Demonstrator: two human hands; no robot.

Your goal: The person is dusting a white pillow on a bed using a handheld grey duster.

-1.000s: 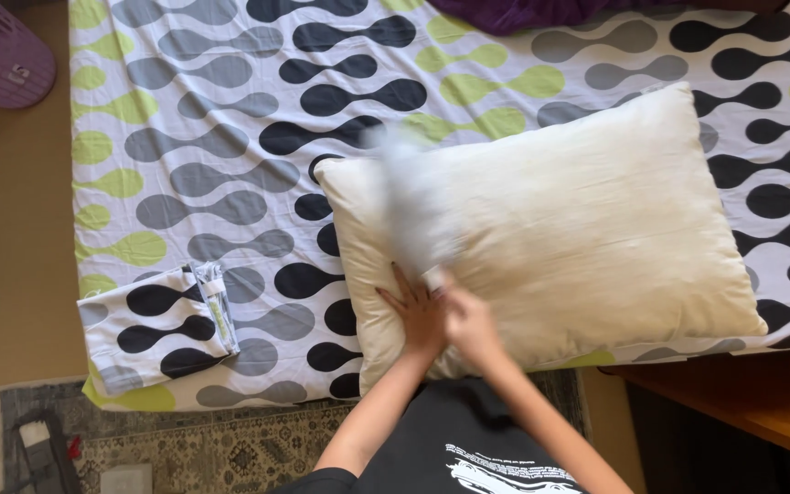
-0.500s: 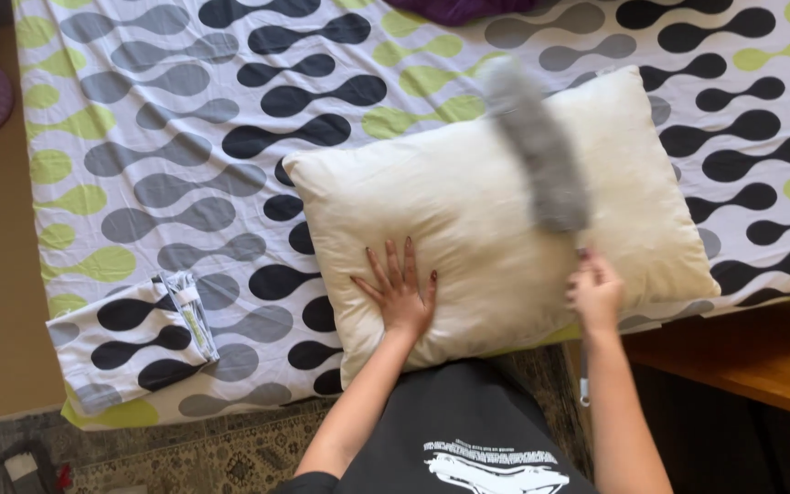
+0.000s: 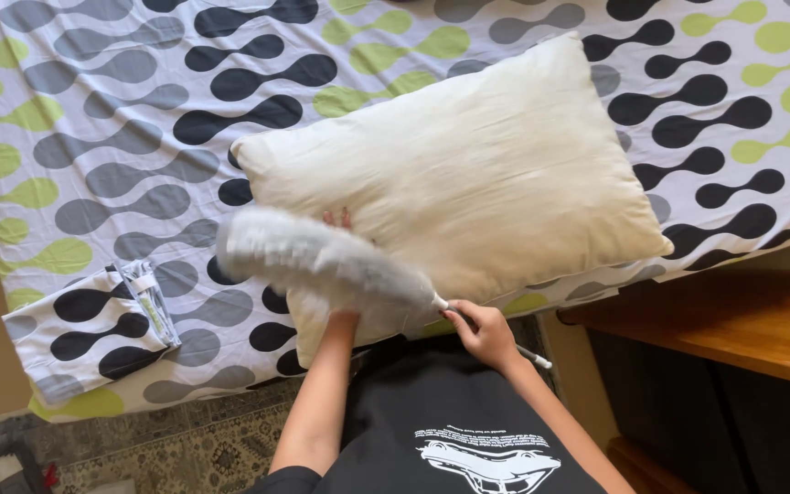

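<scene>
Duster (image 3: 326, 261): fluffy grey-white head, blurred with motion, lying across the near left corner of the cream pillow (image 3: 468, 174); thin white handle runs down-right into the right hand (image 3: 482, 331). Right fingers curled shut around the handle just behind the head, the handle's end sticking out past the palm. Left hand (image 3: 338, 221) flat on the pillow, mostly hidden under the duster head (only fingertips show above it, so spread or together I cannot tell); forearm comes up from below. Pillow sits on the bed (image 3: 121, 119), sheet patterned in black, grey and green blobs, overhanging the near edge a little. Judgement on handling: duster looks very light, head soft and yielding, handle stiff but slim, best held at the handle as now, not by the fibres. Pillow soft, bulky, likely slides on the sheet unless pinned. Folded matching cloth (image 3: 84, 320) at lower left of bed; wooden bench (image 3: 733, 320) to the right.
</scene>
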